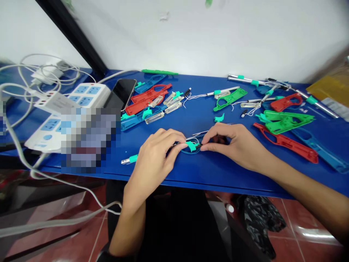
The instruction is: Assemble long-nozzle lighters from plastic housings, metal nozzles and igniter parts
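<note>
My left hand [155, 160] and my right hand [231, 145] meet over the middle of the blue table. Their fingertips pinch a teal plastic clip [191, 146] and a small black piece [199, 145] beside it. Under them lies a dark blue plastic frame [188, 152], partly hidden by my fingers. A thin metal rod with a teal collar [129, 158] runs from under my left hand. Thin white wire shows near the clip. A loose teal clip [219, 118] lies just beyond my right hand.
Red, green and blue plastic frames [286, 142], glass tubes [154, 117] and metal rods [316, 105] lie across the blue table [174, 178]. At left are a phone [121, 94], power strip [91, 95] and white cables [46, 74]. A pixelated patch [87, 140] hides part of that side.
</note>
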### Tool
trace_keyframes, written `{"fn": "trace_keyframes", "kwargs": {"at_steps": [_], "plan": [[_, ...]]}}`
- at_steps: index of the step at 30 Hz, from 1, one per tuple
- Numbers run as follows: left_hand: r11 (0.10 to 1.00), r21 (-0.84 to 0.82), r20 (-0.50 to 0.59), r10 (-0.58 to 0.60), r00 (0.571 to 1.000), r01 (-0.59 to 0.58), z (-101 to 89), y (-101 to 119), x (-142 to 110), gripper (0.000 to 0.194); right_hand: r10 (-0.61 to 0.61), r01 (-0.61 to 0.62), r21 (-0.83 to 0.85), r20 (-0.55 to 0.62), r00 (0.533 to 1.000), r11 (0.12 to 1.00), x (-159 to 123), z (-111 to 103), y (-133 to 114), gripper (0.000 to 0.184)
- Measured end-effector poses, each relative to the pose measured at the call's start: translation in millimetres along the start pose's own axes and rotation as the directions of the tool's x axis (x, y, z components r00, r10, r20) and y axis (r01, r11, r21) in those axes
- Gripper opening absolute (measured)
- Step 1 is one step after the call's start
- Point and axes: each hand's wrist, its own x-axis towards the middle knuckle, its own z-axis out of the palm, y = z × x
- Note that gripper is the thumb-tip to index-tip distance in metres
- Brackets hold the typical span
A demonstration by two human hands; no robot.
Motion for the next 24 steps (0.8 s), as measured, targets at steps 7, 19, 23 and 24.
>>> {"fn": "trace_keyframes", "kwargs": {"at_steps": [7,19,23,24], "plan": [[0.999,-0.008,-0.036,0.036,0.999,-0.036,3.1,0.1,0.7,0.011,-0.069,0.069,-0.031,0.014,0.998,0.997,0.5,2.9,4.0,0.020],[0.999,0.010,-0.132,0.049,0.990,-0.049,8.1,-1.5,1.0,0.005,-0.043,0.050,-0.112,0.066,0.997,0.992,-0.6,-1.3,-3.7,0.010],[0.996,0.014,-0.144,0.089,0.986,-0.088,7.7,-1.6,0.6,0.006,-0.032,0.037,-0.108,0.052,0.998,0.993,-0.4,-0.6,-1.7,0.004],[0.995,0.014,-0.143,0.100,0.985,-0.099,7.5,-1.9,0.2,0.006,-0.030,0.035,-0.111,0.049,0.998,0.993,-0.3,-0.6,-1.2,0.003]]}}
